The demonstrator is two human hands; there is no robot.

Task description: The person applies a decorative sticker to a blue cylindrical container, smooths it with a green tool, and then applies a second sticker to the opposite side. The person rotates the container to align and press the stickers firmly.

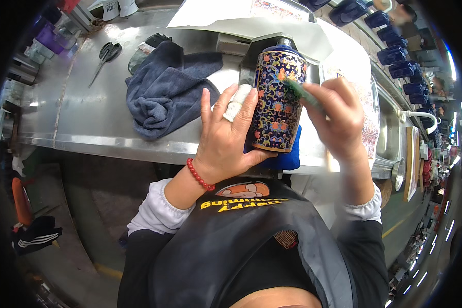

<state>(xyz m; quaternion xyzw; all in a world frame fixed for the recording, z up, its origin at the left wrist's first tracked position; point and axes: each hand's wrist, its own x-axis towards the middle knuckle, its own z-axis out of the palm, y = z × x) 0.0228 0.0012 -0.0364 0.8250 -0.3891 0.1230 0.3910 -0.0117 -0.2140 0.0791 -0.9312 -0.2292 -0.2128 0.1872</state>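
A dark blue bottle (280, 102) with a dense multicoloured floral pattern lies tilted on the worktop, its narrow neck pointing away from me. My left hand (223, 136) steadies it from the left: the index finger runs along its side and the thumb presses near its base. White wrapping (236, 102) covers part of one or two fingers, and the other fingers are stretched out. My right hand (339, 113) is closed around a slim green tool (304, 93), whose pointed end meets the bottle's upper front. Motion blurs this tool, so its exact kind is unclear.
A crumpled grey-blue towel (164, 92) lies left of the bottle; black scissors (107, 56) lie farther left. Blue cloth (287, 154) sits under the bottle's base. Patterned sheets (364, 72) cover the right side, near a sink (387, 128). Several dark blue bottles (392, 54) line the far right.
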